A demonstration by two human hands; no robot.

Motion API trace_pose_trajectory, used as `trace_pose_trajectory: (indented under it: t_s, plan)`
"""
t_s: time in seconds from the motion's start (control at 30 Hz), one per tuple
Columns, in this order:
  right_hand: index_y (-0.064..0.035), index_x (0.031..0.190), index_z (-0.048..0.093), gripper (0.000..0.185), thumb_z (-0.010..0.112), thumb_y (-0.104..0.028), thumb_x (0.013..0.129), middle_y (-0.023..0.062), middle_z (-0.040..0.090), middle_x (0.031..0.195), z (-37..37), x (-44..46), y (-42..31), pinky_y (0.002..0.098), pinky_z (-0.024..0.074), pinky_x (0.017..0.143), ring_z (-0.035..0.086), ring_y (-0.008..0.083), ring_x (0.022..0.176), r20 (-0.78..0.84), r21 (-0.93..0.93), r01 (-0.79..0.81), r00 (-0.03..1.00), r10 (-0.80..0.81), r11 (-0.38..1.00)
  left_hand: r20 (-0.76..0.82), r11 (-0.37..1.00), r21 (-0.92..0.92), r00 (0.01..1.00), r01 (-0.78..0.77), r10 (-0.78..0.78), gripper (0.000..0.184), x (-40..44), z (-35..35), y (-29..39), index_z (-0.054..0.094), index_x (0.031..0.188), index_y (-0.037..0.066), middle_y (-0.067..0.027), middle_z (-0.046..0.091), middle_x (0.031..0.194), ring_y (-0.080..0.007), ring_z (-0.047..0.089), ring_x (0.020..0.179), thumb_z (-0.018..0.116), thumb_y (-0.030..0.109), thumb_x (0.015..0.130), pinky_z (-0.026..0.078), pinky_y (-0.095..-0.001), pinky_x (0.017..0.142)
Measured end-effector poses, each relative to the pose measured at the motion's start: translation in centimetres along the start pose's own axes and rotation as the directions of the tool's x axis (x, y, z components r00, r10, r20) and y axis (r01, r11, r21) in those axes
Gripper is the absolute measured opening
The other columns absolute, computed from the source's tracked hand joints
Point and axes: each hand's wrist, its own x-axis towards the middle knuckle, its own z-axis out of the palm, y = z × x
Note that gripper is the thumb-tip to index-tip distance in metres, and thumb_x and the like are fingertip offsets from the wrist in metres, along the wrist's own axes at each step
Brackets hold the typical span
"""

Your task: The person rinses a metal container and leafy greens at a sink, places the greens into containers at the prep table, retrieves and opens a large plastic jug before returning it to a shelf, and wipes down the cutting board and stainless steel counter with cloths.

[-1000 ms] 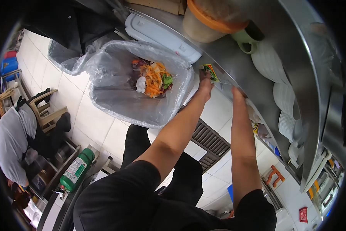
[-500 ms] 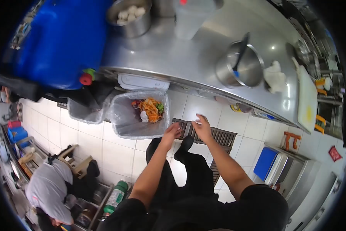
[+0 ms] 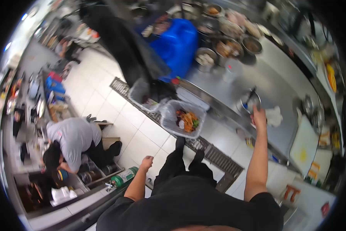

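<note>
Right hand is at the near rim of the metal bowl on the table, beside the white cloth; whether its grip is closed cannot be told. Left hand, fingers curled, hangs clear of the lined bin.

Across the tiled floor a co-worker in a grey shirt bends low, a green cylinder near them. Over on the steel worktop, a round pot holds pale pieces — and a white board lies there too, stained yellow.
</note>
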Motion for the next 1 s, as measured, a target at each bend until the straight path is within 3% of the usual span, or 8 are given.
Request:
trace_pose_trajectory:
  t_s: [0.03,0.17,0.2,0.23,0.47,0.6,0.8,1.0]
  plan:
    - [-0.0064,0.108,0.061,0.041,0.063,-0.045,0.095,0.0049,0.059,0.063,0.5,1.5,1.0,0.0303,0.0376,0.036,0.050,0.0142,0.041,-0.008,0.037,-0.006,1.000,0.007,0.999,0.032,0.993,0.110,0.999,0.028,-0.032,0.041,-0.5,-0.2,-0.3,0.068,0.120,0.000,-0.0136,0.070,0.092,-0.0225,0.066,0.082,0.061,0.034,0.098,0.055,-0.0372,0.073]
    - [-0.0031,0.079,0.060,0.025,0.052,-0.022,0.094,0.0064,0.051,0.056,1.6,1.9,2.5,0.0306,0.0344,0.036,0.048,0.0152,0.040,-0.083,0.162,0.064,0.995,-0.051,0.985,0.063,0.933,0.347,0.995,-0.100,0.083,0.053,0.2,-1.8,-3.3,0.069,0.124,-0.001,-0.0233,0.071,0.119,-0.0349,0.065,0.116,0.061,0.041,0.092,0.050,-0.0425,0.102]
    - [-0.0052,0.083,0.060,0.022,0.050,-0.021,0.095,0.0063,0.052,0.057,0.8,3.3,4.4,0.0305,0.0349,0.035,0.049,0.0151,0.041,0.071,0.159,0.093,0.992,-0.105,0.983,0.064,0.921,0.376,0.994,-0.103,0.085,0.055,-0.2,-2.5,-3.2,0.069,0.124,-0.001,-0.0243,0.069,0.124,-0.0365,0.064,0.122,0.061,0.042,0.090,0.048,-0.0425,0.107]
    - [-0.0058,0.083,0.059,0.022,0.049,-0.021,0.096,0.0061,0.053,0.057,0.9,2.2,4.0,0.0305,0.0359,0.035,0.049,0.0147,0.042,0.024,0.094,-0.014,1.000,0.012,0.995,0.048,0.931,0.357,0.997,-0.080,0.067,0.055,0.2,-3.3,-3.4,0.069,0.123,-0.001,-0.0240,0.070,0.123,-0.0361,0.064,0.121,0.060,0.042,0.090,0.048,-0.0424,0.106]
    - [-0.0038,0.097,0.055,0.015,0.049,-0.017,0.097,0.0051,0.054,0.064,6.1,-9.9,0.6,0.0323,0.0449,0.037,0.047,0.0131,0.043,-0.077,-0.015,-0.052,0.996,0.050,0.999,0.036,0.964,0.242,0.994,-0.109,0.103,0.055,6.1,-13.0,-2.5,0.070,0.123,0.001,-0.0225,0.071,0.121,-0.0352,0.066,0.118,0.059,0.044,0.091,0.050,-0.0421,0.104]
    - [-0.0027,0.102,0.054,0.015,0.048,-0.015,0.096,0.0055,0.054,0.066,14.3,-15.7,-1.1,0.0322,0.0464,0.037,0.048,0.0129,0.044,-0.063,-0.067,-0.116,0.992,0.112,0.991,0.036,0.973,0.131,0.982,-0.189,0.186,0.053,10.3,-20.6,3.4,0.070,0.123,0.004,-0.0220,0.070,0.121,-0.0352,0.066,0.118,0.059,0.046,0.093,0.050,-0.0423,0.103]
    - [0.0001,0.108,0.057,0.020,0.048,-0.013,0.095,0.0076,0.058,0.069,32.6,-22.7,-8.0,0.0340,0.0537,0.041,0.052,0.0137,0.047,0.202,-0.092,-0.093,0.973,0.110,0.991,-0.061,0.871,-0.017,0.870,-0.491,0.489,0.050,15.7,-35.1,16.6,0.067,0.125,0.001,-0.0209,0.070,0.123,-0.0341,0.065,0.119,0.059,0.043,0.098,0.049,-0.0405,0.103]
    - [0.0012,0.097,0.059,0.019,0.048,-0.014,0.095,0.0094,0.058,0.065,53.7,-22.4,-18.0,0.0341,0.0505,0.039,0.052,0.0147,0.044,0.556,-0.260,0.175,0.831,-0.001,0.950,-0.034,0.763,-0.231,0.789,-0.604,0.614,0.045,17.9,-47.8,33.0,0.061,0.134,0.002,-0.0153,0.068,0.128,-0.0242,0.064,0.119,0.061,0.033,0.102,0.049,-0.0350,0.102]
